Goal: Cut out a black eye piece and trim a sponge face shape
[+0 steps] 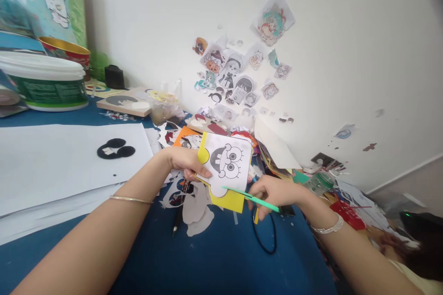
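Note:
My left hand [189, 162] pinches a yellow sheet [226, 200] together with a white paper printed with a cartoon face [230, 159], thumb on top. The white paper lies over the yellow one, which shows at the upper left and along the lower edge. My right hand [273, 192] is closed around a slim green tool [263, 203] with a narrow tip; its exact kind is unclear. The tip lies over the lower part of the white paper. Beneath the right hand, a black loop of cord [276, 239] rests on the blue table.
Paper scraps [197, 212] and a dark pen [177, 221] lie below the held sheets. White sheets [69, 166] with a black cut-out [116, 148] are at left. A white-lidded green tub [44, 83] stands behind. Another person's hand [392, 244] is at far right.

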A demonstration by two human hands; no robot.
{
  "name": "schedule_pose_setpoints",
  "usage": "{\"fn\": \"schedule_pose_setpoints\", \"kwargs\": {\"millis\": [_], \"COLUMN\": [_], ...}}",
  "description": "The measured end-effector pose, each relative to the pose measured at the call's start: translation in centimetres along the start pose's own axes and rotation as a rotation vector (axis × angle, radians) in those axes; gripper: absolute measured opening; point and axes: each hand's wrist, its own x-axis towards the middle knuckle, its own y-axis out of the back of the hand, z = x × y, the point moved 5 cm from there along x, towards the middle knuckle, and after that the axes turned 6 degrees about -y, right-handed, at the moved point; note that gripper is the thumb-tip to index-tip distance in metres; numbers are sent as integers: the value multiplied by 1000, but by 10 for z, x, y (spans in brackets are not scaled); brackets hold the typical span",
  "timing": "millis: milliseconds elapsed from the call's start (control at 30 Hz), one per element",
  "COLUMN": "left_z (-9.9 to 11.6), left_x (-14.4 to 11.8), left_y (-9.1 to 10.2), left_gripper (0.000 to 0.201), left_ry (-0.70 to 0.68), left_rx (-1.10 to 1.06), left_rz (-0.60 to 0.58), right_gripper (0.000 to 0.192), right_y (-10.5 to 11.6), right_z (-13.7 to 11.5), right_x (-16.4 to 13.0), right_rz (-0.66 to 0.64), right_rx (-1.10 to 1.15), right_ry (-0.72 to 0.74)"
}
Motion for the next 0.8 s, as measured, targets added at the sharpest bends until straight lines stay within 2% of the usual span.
{"fn": "schedule_pose_setpoints", "kwargs": {"millis": [100, 133, 367, 667, 800], "left_z": [-9, -9, -3, -3, -3], "left_x": [-1, -1, -2, -3, -3], "left_y": [-10, -11, -11, -12, -15], "left_gripper": [18, 19, 23, 24, 24], "left_ry": [222, 234, 247, 264, 247], "left_rx": [-127, -145, -162, -166, -166], "left_rz": [-156, -167, -108, -125, -162], "right_gripper": [37, 35, 27, 29, 31], "right_y": [0, 1, 2, 1, 0], "right_z": [-3, -4, -13, -11, -7], "right_x": [0, 0, 1, 5, 5], "right_rz": [-5, -5, 54, 64, 28], "right_rx": [-4, -12, -104, -117, -101], "right_ry": [-12, -7, 61, 140, 97]}}
